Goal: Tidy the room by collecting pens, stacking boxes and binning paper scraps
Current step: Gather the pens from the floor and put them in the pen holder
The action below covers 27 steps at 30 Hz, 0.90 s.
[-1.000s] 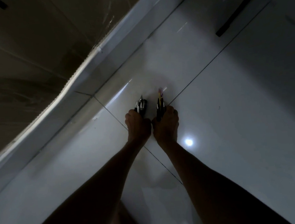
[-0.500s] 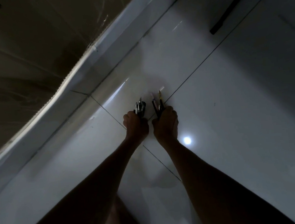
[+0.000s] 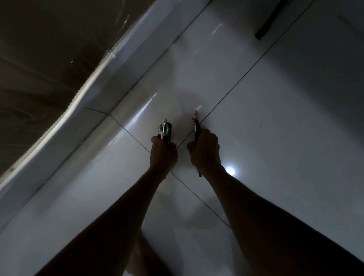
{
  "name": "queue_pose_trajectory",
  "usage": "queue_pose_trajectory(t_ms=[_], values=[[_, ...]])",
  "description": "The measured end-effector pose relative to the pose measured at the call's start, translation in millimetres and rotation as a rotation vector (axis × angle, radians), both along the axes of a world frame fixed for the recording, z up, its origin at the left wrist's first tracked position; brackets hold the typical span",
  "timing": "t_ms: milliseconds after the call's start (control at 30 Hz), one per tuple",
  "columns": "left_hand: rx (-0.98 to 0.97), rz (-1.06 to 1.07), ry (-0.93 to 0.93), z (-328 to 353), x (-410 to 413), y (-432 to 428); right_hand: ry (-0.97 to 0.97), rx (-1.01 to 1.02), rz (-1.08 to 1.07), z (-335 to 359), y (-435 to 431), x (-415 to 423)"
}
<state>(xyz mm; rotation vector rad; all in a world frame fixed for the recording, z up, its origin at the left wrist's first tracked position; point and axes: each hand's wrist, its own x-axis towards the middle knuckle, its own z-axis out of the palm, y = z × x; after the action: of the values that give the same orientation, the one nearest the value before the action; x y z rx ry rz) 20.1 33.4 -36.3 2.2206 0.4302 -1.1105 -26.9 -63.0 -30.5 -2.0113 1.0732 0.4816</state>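
Two hands reach out over the floor, side by side but apart. The left hand point(image 3: 163, 153) is fisted round a bundle of pens point(image 3: 165, 129) whose tips point toward 12 o'clock. Three pale tips and one dark barrel show, so at least four. The right hand point(image 3: 204, 150) is curled round a thinner clutch of pens point(image 3: 196, 124). It looks like two, one with a coloured top, but the dim light hides the exact count. One end pokes out under the wrist at 6 o'clock.

At 10 o'clock from the hands lies one cardboard box point(image 3: 29, 62), its face streaked with clear tape. A pale band point(image 3: 127, 61) runs beside it from 7 to 1 o'clock. The glossy tiled floor point(image 3: 285, 129) is crossed by two grout lines point(image 3: 237, 83) that meet between the hands. Just past the right-hand pens, at 12 o'clock, one small white sliver point(image 3: 198, 107) lies on the tile; I cannot tell what it is. One light spot point(image 3: 230, 171) glares at 4 o'clock of the right hand. One dark strip point(image 3: 275, 9) lies at 1 o'clock. One foot point(image 3: 138, 259) shows between the forearms at 6 o'clock.
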Motion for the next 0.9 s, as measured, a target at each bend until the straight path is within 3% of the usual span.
queue_pose_trajectory(t_ms=[433, 667, 900], values=[[-0.282, 0.106, 0.104, 29.7, -13.9, -15.6, -0.008, 0.452, -0.216, 25.3, -2.4, -14.7], [-0.346, 0.169, 0.144, 82.5, -17.9, -23.9, -0.043, 0.432, -0.305, 77.4, -21.4, -8.6], [-0.348, 0.164, 0.033, 172.9, -14.9, -39.7, -0.127, 0.293, -0.285, 163.7, -37.8, -5.6]])
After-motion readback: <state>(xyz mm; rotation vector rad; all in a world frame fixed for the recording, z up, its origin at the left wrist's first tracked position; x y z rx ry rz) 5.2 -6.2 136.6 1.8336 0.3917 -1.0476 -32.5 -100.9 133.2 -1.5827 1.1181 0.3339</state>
